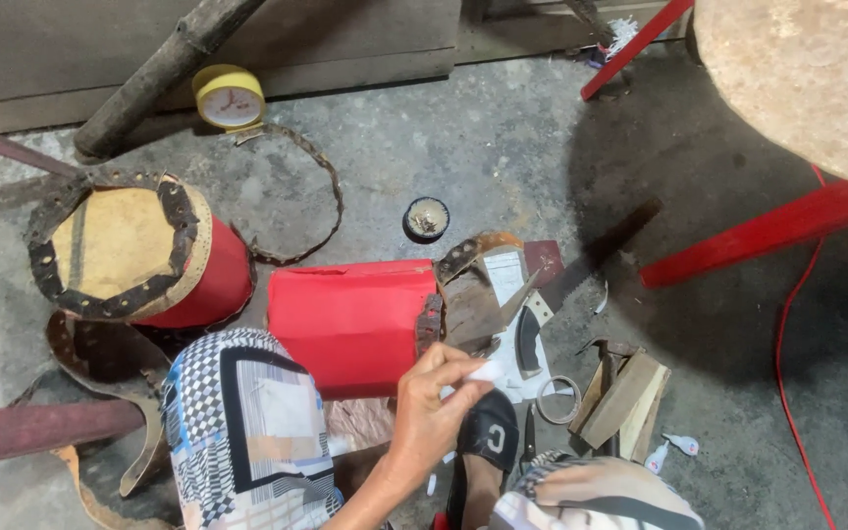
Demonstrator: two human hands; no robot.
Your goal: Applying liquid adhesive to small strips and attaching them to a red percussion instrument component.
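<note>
The right hand [434,407] is near the middle of the view, its fingers pinched together on a small white object [488,372], maybe a small tube or a piece of cloth; I cannot tell which. It is held just at the open end of the red drum shell [350,324] that lies on its side, close to the dark leather strip [431,322] on the rim. The left hand is not in view.

Some risks, as I judge them. A handsaw [581,270] and a curved knife blade [527,342] lie just right of the hand, so a careless reach to the right could cut the fingers. Small white bottles [674,447], perhaps glue, lie on the floor near right; glue could stick the fingers or spot the red shell. The foot in a black slipper [488,437] is near the tools too.

The surface is a rough grey concrete floor [503,147], stained and crowded. Far left stands a second red drum [134,250] with a skin head, behind it a yellow clock [230,96] and a wooden pole [159,74]. A small round tin [427,217] is at the middle, and red furniture legs [758,231] at right.
</note>
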